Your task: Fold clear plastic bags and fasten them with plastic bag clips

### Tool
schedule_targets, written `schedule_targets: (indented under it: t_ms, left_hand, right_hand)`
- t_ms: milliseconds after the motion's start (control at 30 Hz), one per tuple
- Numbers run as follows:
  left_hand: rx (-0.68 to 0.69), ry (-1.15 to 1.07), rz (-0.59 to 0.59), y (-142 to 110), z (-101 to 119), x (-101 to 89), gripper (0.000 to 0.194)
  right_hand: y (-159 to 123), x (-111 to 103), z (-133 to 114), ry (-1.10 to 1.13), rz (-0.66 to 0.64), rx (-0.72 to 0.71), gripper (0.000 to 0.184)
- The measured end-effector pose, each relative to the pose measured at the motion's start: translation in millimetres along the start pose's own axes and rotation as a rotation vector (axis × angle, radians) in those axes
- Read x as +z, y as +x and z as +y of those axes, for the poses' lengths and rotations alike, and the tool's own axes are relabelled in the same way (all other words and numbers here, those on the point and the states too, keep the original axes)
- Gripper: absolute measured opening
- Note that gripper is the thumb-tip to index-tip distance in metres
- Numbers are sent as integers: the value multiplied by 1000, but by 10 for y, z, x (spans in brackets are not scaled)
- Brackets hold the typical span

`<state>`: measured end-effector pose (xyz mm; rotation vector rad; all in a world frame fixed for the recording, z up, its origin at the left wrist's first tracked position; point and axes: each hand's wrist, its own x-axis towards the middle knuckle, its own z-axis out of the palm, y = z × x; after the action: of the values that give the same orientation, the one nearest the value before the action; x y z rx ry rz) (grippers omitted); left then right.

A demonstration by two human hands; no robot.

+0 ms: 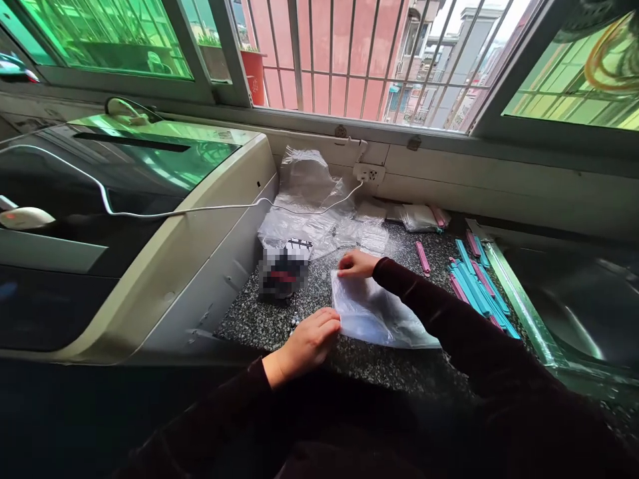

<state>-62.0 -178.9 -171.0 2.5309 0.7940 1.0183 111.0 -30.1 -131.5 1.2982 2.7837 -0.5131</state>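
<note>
A clear plastic bag lies slantwise over the dark speckled counter in front of me. My left hand pinches its near left corner. At the far left corner, my right hand is closed on the same edge, with the forearm crossing above the bag's right part. Just beyond my hands, more clear plastic bags lie in a loose, crumpled pile. Left of the bag stands a small dark object with a blurred front; what it is cannot be made out.
Blue and pink flat strips lie in a heap on the right, with one pink strip apart. A sink borders them. A large white-edged machine stands left. A white cable runs across to a wall socket.
</note>
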Motion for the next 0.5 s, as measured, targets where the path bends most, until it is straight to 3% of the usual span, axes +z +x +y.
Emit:
schedule_targets:
  t_ms: [200, 367, 433, 500]
  left_hand:
    - [-157, -3, 12, -76, -13, -13, 14]
    - [-292, 80, -116, -73, 18, -21, 9]
    - [-306, 104, -148, -61, 17, -29, 8]
    - [-301, 129, -164, -49, 8, -29, 9]
  right_hand:
    - [-80, 65, -3, -107, 87, 132, 10]
    - [-161, 100, -86, -147, 149, 209, 13]
    - [-252, 118, -157, -174, 244, 212, 22]
    - [-378, 178, -250, -200, 359, 123, 25]
